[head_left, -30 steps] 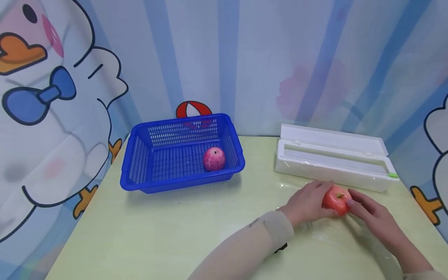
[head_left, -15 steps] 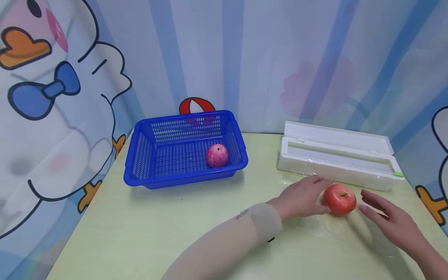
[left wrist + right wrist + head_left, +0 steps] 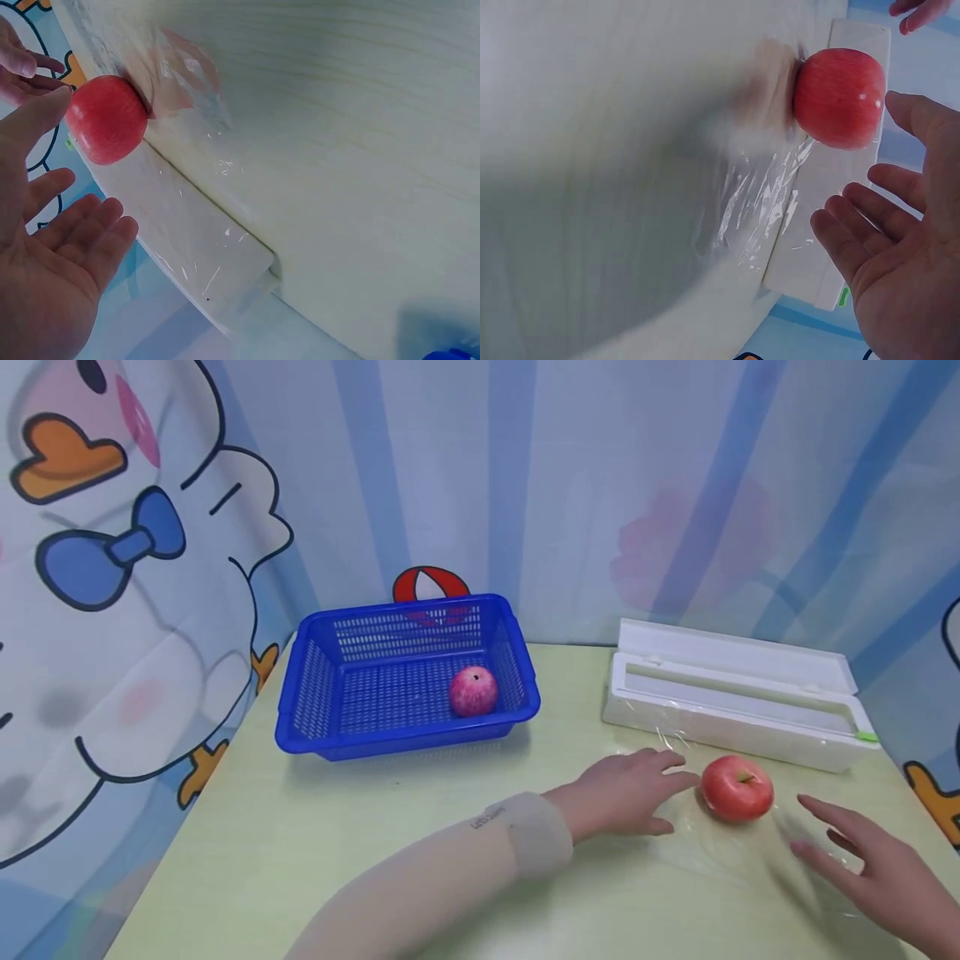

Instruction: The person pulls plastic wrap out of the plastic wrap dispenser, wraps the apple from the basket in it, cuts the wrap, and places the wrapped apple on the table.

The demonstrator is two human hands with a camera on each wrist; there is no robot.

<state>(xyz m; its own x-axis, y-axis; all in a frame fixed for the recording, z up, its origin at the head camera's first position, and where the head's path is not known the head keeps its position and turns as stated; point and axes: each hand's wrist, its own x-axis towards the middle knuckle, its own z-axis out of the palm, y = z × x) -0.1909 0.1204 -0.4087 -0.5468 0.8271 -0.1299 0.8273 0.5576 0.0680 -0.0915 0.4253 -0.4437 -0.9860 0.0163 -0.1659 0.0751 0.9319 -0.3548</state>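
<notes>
A red apple with its stem up rests on a sheet of clear plastic wrap on the table. Left of the apple, my left hand is spread and apart from it, fingers loosely extended. On the other side, my right hand hovers with fingers extended, also apart from the apple. Both wrist views show the apple beyond the fingertips with nothing held. Behind it stands a long white wrap dispenser box, its lid raised, and the clear film runs from its front edge.
A blue plastic basket stands at the back left of the pale yellow table. Inside it, toward the right, lies a pinkish-red apple-like fruit. A printed cartoon curtain hangs behind the table.
Both hands have let go of the red apple and drawn apart, the left hand leftward, the right hand rightward and down. The apple stays on the film. The head view has shifted slightly.
</notes>
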